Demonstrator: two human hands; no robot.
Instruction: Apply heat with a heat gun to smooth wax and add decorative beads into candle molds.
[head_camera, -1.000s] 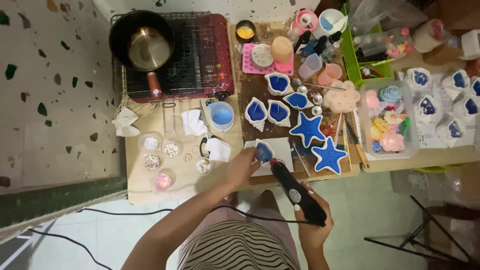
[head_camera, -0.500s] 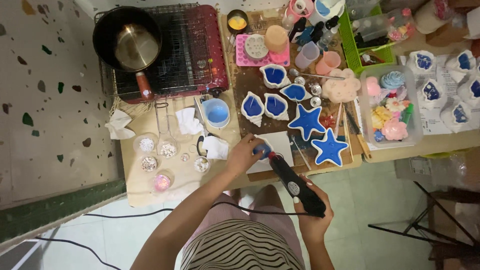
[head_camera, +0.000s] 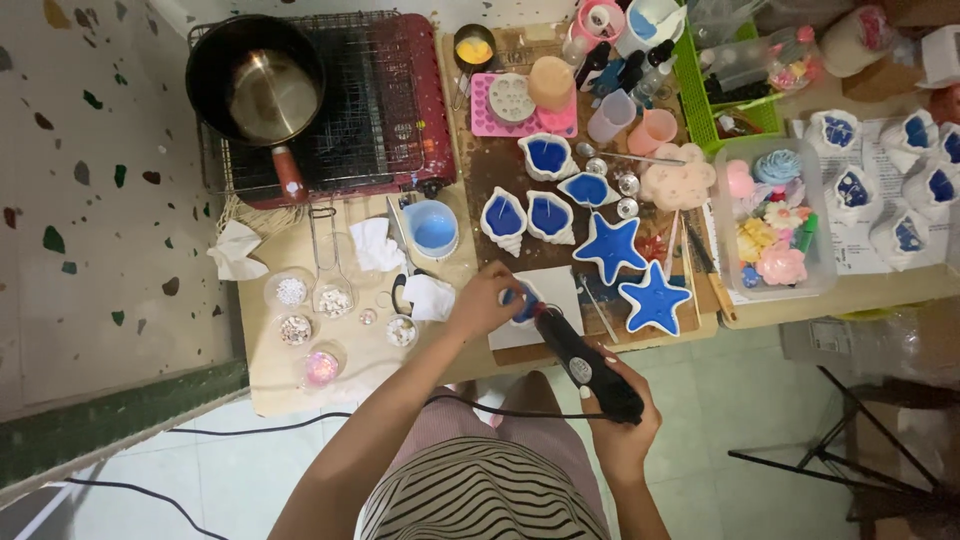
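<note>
R hand (head_camera: 622, 425) grips black heat gun (head_camera: 585, 368), L hand (head_camera: 482, 300) on blue shell mould (head_camera: 524, 300)

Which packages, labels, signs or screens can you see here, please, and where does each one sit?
No screens or signs.
Label: small pale oval on the black tool in the right hand.
Printed paper sheet: white, flat under the shell moulds, right.
Clear plastic box: rectangular, holding pastel shapes, right of the board.

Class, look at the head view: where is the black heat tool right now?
The black heat tool is at the table's near edge, held in the right hand, its tip at the small blue-filled shell mould under the left hand.
</note>
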